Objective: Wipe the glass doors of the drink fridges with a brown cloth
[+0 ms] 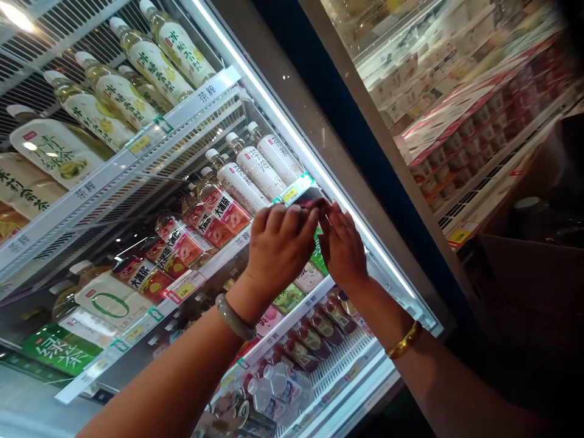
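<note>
My forearms (pixel 182 359) are pointing far; my curled left hand (pixel 279 243) and right hand (pixel 344 246) are flanking a small dark item (pixel 316 202), grip unclear; staying close should steady it.

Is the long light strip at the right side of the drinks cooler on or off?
On: the light strip glows bright white along the right side of the drinks cooler.

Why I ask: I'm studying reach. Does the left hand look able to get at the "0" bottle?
Probably yes, after moving: the left hand is up beside the right hand, away from the "0" bottle. No other bottle blocks its front; whether clear glass does, I can't tell.
</note>
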